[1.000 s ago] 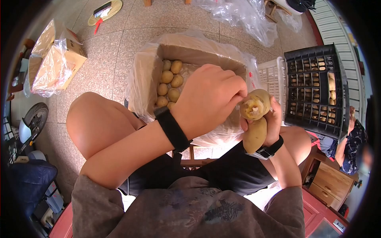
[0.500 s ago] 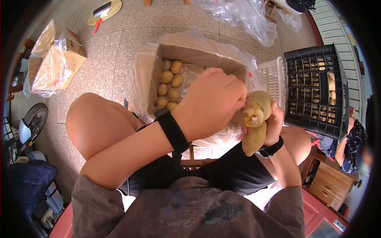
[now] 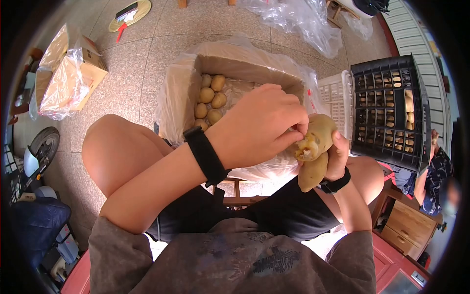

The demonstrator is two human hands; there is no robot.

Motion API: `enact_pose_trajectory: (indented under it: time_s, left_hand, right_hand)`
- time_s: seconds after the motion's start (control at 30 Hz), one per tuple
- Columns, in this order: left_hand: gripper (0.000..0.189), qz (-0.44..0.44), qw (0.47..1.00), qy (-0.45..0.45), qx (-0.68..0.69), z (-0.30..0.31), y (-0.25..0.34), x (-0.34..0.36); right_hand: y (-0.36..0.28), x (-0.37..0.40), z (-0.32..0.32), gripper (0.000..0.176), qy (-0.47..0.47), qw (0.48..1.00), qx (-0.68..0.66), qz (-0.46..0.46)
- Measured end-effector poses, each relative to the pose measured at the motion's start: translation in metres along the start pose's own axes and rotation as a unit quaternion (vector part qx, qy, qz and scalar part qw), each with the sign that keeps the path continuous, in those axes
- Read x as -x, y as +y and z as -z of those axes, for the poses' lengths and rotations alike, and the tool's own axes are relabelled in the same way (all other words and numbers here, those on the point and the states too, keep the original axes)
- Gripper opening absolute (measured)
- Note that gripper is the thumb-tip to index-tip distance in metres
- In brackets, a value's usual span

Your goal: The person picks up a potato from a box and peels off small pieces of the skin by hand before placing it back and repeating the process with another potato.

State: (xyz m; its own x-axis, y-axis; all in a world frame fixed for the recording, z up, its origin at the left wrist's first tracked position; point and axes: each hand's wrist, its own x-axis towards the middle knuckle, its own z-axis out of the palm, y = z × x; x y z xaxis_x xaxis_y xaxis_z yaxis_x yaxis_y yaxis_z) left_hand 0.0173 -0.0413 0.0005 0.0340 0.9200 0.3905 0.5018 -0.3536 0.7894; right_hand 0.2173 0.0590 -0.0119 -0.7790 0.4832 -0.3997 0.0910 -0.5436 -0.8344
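My right hand [image 3: 339, 156], with a black watch on its wrist, grips two yellow-brown potatoes over my lap. The upper potato [image 3: 320, 133] has a pale, rough end that faces left. The lower potato [image 3: 311, 175] hangs beneath it in the same palm. My left hand [image 3: 259, 125], with a black band on its wrist, reaches across from the left. Its fingertips pinch the pale end of the upper potato. Behind my hands stands a cardboard box [image 3: 178, 95] lined with clear plastic, with several potatoes [image 3: 208, 105] stacked along its left side.
A black slatted crate [image 3: 387, 73] holding more potatoes stands at the right, with a white crate [image 3: 335, 95] beside it. A smaller plastic-wrapped box [image 3: 73, 73] lies far left on the tiled floor. Another person [image 3: 433, 179] sits at the right edge near a wooden cabinet [image 3: 406, 223].
My left fingers have closed onto the pale end of the upper potato. That potato has tipped so its end points lower and to the left. My right hand stays put.
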Motion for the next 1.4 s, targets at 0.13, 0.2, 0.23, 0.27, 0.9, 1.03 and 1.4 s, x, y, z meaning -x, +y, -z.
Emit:
enact_pose_trajectory:
  time_s: [0.13,0.2,0.23,0.27,0.9,1.03,1.4]
  left_hand:
    - [0.008,-0.013,1.0,-0.003,-0.004,-0.001,-0.001,0.001]
    - [0.009,-0.026,0.999,0.006,-0.042,-0.002,-0.003,0.002]
    - [0.009,-0.026,0.999,0.006,-0.042,-0.002,-0.004,0.002]
    - [0.009,-0.045,0.997,0.014,-0.068,-0.003,-0.005,0.002]
    - [0.01,-0.022,0.997,0.055,-0.058,-0.004,-0.004,0.002]
    - [0.01,-0.034,0.996,0.061,-0.05,-0.009,-0.009,0.004]
    - [0.01,-0.01,0.996,0.05,-0.072,-0.012,-0.008,0.004]
  right_hand:
    - [0.003,-0.001,0.0,0.07,0.007,1.0,0.011,0.001]
    - [0.003,-0.002,0.0,0.068,0.007,1.0,0.021,0.003]
    - [0.003,-0.003,0.0,0.066,0.016,0.999,0.039,0.003]
    - [0.003,-0.003,-0.001,0.065,0.025,0.998,0.057,0.004]
    - [0.003,-0.005,0.0,0.066,0.042,0.996,0.062,0.045]
    - [0.003,-0.005,-0.001,0.066,0.038,0.996,0.069,0.05]
    - [0.004,-0.007,0.004,0.06,0.003,0.986,0.14,0.09]
